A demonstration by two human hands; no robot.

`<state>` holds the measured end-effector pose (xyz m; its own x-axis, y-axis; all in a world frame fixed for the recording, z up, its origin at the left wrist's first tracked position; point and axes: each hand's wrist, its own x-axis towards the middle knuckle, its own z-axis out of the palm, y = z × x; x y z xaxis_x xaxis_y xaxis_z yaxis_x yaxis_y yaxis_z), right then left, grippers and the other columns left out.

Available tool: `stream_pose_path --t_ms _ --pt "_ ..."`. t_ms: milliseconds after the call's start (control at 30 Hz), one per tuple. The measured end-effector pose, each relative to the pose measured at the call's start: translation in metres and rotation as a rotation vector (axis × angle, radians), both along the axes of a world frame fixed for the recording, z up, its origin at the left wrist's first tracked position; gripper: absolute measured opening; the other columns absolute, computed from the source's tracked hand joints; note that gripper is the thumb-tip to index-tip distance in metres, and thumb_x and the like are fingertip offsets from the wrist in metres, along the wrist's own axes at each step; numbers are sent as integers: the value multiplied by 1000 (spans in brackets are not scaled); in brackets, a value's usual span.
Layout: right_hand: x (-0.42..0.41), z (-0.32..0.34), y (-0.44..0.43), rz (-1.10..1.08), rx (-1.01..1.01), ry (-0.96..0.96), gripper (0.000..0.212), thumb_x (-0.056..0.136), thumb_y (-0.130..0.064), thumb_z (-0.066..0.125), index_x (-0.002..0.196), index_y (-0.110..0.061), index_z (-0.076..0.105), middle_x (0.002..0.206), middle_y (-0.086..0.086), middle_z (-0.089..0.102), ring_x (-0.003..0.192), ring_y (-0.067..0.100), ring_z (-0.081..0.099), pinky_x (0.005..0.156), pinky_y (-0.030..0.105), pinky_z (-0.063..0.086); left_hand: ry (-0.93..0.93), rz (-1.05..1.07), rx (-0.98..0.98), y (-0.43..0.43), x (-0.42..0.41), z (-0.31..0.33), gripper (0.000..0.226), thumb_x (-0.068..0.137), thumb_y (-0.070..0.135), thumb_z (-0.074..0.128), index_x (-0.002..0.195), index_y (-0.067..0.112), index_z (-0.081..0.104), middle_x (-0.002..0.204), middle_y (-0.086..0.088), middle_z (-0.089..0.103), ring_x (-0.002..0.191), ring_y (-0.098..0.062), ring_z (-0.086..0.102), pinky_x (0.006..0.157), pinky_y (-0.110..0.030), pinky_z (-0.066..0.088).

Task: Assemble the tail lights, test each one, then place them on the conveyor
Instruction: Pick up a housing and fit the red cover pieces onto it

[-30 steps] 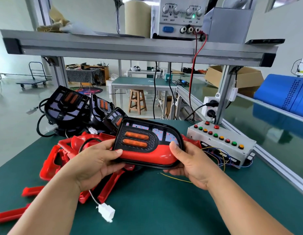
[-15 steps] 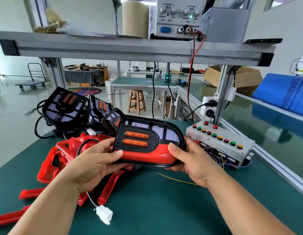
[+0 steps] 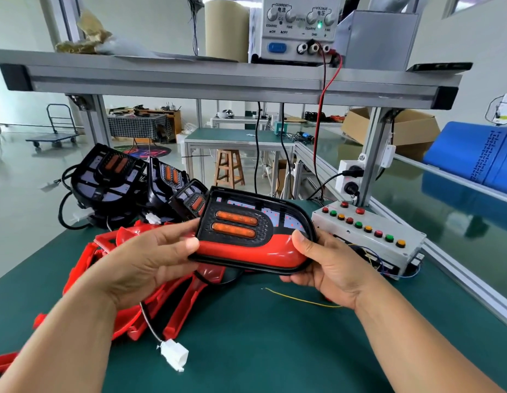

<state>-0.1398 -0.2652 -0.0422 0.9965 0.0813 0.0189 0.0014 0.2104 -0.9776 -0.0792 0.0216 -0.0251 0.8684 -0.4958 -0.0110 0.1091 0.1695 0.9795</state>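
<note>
Workbench, mid-shift: I hold one tail light up off the green table, gripped between both hands. My left hand clasps its left end, thumb curled against the edge of the red lens, fingers hidden underneath. My right hand clasps the right end, thumb pressed on the lens corner, fingers curled beneath. The light faces me: two orange strips in a black frame above glossy red. A thin cable drops from under my left wrist to a white plug. Red covers lie piled below the light, with black housings behind them. A button box sits just beside my right hand, and the conveyor is beyond it.
</note>
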Motion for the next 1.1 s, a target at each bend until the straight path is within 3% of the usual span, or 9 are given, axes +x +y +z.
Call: stream_pose_path --t_ms 100,200,267,367,467,600,800,933,1100 --pt "-3 2 -11 77 -3 58 47 72 -29 71 115 -15 59 84 16 72 62 34 69 44 25 55 -180 511 35 36 23 -4 35 77 14 75 109 26 71 93 -5 74 81 -12 72 64 -20 56" --pt "-7 3 -16 179 -65 146 64 59 -34 91 113 -12 63 87 25 69 64 40 69 45 28 57 -303 1005 306 71 45 -18 27 82 20 60 107 24 70 77 -4 66 63 -21 58 67 -32 50" --pt "-7 0 -14 221 -139 199 60 62 -34 89 112 -12 64 88 27 68 64 40 69 48 29 59 -362 1004 581 73 52 -28 23 85 23 55 102 28 69 86 -7 69 66 -33 59 72 -44 52" --pt "-7 -6 -9 251 -202 275 51 73 -27 74 119 -10 58 91 25 69 66 37 70 51 29 60 -442 900 928 60 55 -39 32 89 15 54 111 32 70 107 -8 71 93 -36 64 83 -41 51" --pt "-6 -6 -9 241 -245 319 51 75 -30 71 119 -8 58 92 25 69 66 35 70 50 28 59 -365 830 1063 52 58 -41 38 94 25 52 131 33 59 127 -16 60 112 -40 56 95 -42 46" --pt "-8 -4 -11 269 -386 329 56 71 -39 74 115 -9 57 89 20 72 64 29 71 48 25 56 -236 746 1280 43 53 -38 45 94 54 42 139 53 38 146 -2 44 132 -39 34 101 -48 30" --pt "-9 0 -15 335 -489 354 86 59 -49 85 128 -22 41 86 24 69 60 27 71 45 25 55 -287 697 1374 33 49 -36 95 66 87 51 148 49 20 140 -8 50 128 -42 31 96 -47 31" --pt "-10 1 -15 355 -539 357 93 55 -55 82 127 -27 31 82 22 70 58 26 71 44 24 54 -270 796 1333 23 46 -34 98 71 67 67 151 39 17 137 -15 50 125 -45 37 97 -50 33" --pt "-10 1 -16 351 -583 358 91 57 -59 79 125 -28 28 80 19 71 59 25 70 45 24 54 -374 980 1006 17 42 -28 90 78 26 71 151 29 17 140 -16 41 120 -39 47 86 -47 37"
